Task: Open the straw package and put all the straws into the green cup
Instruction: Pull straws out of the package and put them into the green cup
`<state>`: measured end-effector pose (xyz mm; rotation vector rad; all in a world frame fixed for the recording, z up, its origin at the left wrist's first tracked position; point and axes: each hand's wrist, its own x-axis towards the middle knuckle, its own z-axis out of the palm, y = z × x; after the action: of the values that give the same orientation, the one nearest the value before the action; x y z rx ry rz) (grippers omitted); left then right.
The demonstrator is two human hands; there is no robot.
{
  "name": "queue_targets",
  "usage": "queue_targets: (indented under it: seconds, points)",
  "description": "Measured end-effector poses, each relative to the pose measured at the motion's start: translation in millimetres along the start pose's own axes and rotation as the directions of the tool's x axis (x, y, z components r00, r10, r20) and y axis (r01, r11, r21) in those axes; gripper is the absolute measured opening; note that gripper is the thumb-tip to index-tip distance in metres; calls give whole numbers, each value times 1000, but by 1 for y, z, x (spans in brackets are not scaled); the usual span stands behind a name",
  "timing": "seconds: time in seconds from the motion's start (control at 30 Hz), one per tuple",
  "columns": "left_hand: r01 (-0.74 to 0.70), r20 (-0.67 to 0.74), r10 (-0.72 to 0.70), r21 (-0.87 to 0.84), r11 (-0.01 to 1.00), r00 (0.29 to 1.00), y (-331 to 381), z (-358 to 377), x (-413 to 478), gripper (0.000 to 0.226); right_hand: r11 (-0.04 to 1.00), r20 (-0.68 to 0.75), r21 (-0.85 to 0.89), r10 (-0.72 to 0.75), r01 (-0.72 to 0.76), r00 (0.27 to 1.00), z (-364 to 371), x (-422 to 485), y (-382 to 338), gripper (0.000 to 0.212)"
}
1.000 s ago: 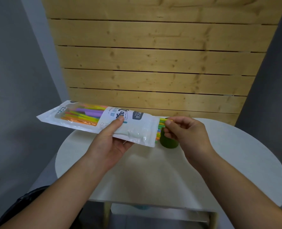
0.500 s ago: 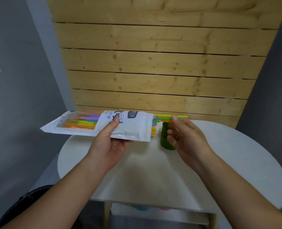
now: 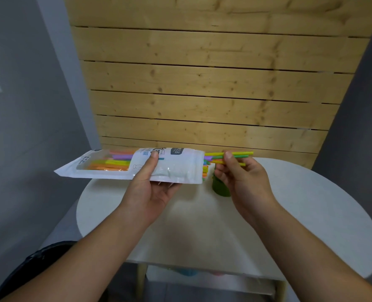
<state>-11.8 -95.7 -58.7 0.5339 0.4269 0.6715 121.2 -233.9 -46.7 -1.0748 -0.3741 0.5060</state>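
Hands drawing straws from a package above a round white table.

Wooden slat wall (image 3: 213,83) fills the background, with the white table (image 3: 311,214) standing in front of it. Above the table, the left hand (image 3: 150,192) holds the straw package (image 3: 174,168) from beneath, thumb pressed on its upper face, keeping it roughly level with the open mouth toward the right. Coloured straws show through its clear window at the left end. The right hand (image 3: 241,177) is pinched closed on a few straws (image 3: 239,156), yellow and green, which stick out of the package mouth and past the fingers. The green cup (image 3: 219,189) stands upright on the table just below the package mouth, partly hidden behind the right hand.
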Motion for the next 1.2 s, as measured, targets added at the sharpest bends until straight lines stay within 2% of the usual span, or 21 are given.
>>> queue_targets:
  seconds: [0.1, 0.27, 0.53, 0.83, 0.93, 1.0, 1.1, 1.2]
  points:
    - [-1, -21, 1, 23, 1000, 1000, -3, 2, 0, 49, 998, 81, -35, -40, 43, 996, 5, -6, 5, 8]
    - [-15, -93, 17, 22, 1000, 996, -4, 4, 4, 38, 989, 153, -104, -85, 101, 985, 7, -10, 5, 9]
    - [-34, -120, 33, -7, 999, 992, 5, 2, 7, 20, 995, 62, -75, -58, 63, 996, -3, -2, -2, 8]
    - [-76, -137, 71, -32, 997, 988, 11, -2, 8, 17, 984, -6, 177, 24, -23, 1000, -10, 3, -15, 8]
    - [-80, -123, 74, -45, 996, 990, 10, -3, 8, 16, 959, 6, 276, 70, -69, 998, -8, 2, -13, 4]
    - [-85, -117, 79, -46, 995, 990, 8, -1, 8, 16, 946, 32, 314, 79, -85, 996, -3, 0, -9, 10]
    - [-90, -106, 85, -48, 995, 991, 5, 1, 8, 16, 949, 68, 293, 104, -119, 992, 5, -3, 1, 20]
    - [-84, -91, 81, -33, 996, 993, 0, 1, 7, 19, 971, 47, 203, 116, -123, 992, 10, -2, 9, 18]
